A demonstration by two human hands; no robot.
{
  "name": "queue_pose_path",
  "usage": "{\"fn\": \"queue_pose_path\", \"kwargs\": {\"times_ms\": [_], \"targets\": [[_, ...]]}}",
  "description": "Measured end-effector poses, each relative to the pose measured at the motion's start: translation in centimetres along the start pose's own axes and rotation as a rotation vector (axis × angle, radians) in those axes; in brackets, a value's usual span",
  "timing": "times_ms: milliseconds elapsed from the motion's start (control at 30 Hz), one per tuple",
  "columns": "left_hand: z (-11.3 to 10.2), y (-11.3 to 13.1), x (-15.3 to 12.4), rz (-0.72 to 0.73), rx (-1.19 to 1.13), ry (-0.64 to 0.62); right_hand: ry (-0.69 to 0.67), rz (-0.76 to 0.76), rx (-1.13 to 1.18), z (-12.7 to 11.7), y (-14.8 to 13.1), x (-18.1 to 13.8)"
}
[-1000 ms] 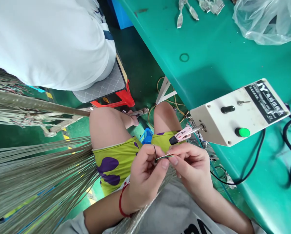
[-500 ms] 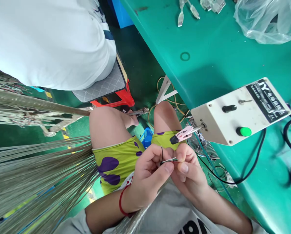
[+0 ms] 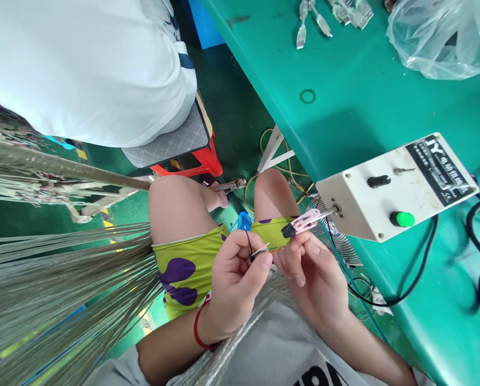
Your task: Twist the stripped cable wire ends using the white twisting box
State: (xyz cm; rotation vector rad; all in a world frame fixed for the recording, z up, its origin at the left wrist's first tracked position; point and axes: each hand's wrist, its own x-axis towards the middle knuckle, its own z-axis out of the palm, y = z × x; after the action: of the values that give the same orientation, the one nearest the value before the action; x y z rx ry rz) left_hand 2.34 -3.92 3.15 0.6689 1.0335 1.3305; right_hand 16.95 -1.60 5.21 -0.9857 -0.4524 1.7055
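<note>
My left hand (image 3: 240, 279) pinches the end of a thin cable between thumb and forefinger. Its fine wires (image 3: 260, 249) fan out: a black one stands up, a white one points right, and a green and orange pair runs toward the other hand. My right hand (image 3: 318, 271) is beside it with fingers curled and thumb against the forefinger. Whether anything is between those fingertips is hidden. Just above them, a pink hair clip (image 3: 306, 220) with a black tip sits on the shaft of a white motor box (image 3: 396, 187). A bundle of grey cables (image 3: 259, 305) lies across my lap.
The green table (image 3: 344, 69) holds the box, USB cable ends (image 3: 302, 27) and a clear plastic bag (image 3: 444, 40). Long cables (image 3: 82, 289) hang at left near a metal bar (image 3: 63, 166). A person in white sits on a red stool (image 3: 203, 161) nearby. A fan (image 3: 340, 246) stands below.
My hands have moved apart, the left one shifting left and the right one up toward the clip. The wires are more spread, and an orange one now shows.
</note>
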Motion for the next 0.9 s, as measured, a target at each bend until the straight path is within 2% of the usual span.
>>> {"fn": "queue_pose_path", "kwargs": {"times_ms": [100, 200, 333, 467, 533, 700, 800, 900], "targets": [[0.0, 0.0, 0.3, 0.010, 0.068, 0.035, 0.094, -0.110, -0.155, -0.6, -0.6, 0.2], [0.4, 0.4, 0.7, 0.044, 0.115, 0.043, 0.083, -0.168, -0.237, -0.8, -1.2, 0.7], [0.8, 1.0, 1.3, 0.051, 0.115, 0.010, 0.093, -0.163, -0.243, -0.7, -1.5, 1.6], [0.7, 0.9, 1.7, 0.062, 0.121, 0.040, 0.098, -0.178, -0.213, -0.6, -1.7, 2.3], [0.6, 0.6, 1.8, 0.063, 0.113, 0.053, 0.080, -0.167, -0.207, -0.8, -1.9, 2.5], [0.9, 0.3, 1.9, 0.009, 0.060, 0.041, -0.048, -0.021, -0.136, -1.7, -1.8, 2.9], [1.1, 0.2, 1.8, -0.029, 0.013, 0.001, -0.173, -0.028, -0.081, -2.1, -1.4, 3.1], [1.2, 0.1, 1.8, -0.036, 0.012, 0.005, -0.176, -0.048, -0.097, -2.1, -1.0, 3.2]]}}
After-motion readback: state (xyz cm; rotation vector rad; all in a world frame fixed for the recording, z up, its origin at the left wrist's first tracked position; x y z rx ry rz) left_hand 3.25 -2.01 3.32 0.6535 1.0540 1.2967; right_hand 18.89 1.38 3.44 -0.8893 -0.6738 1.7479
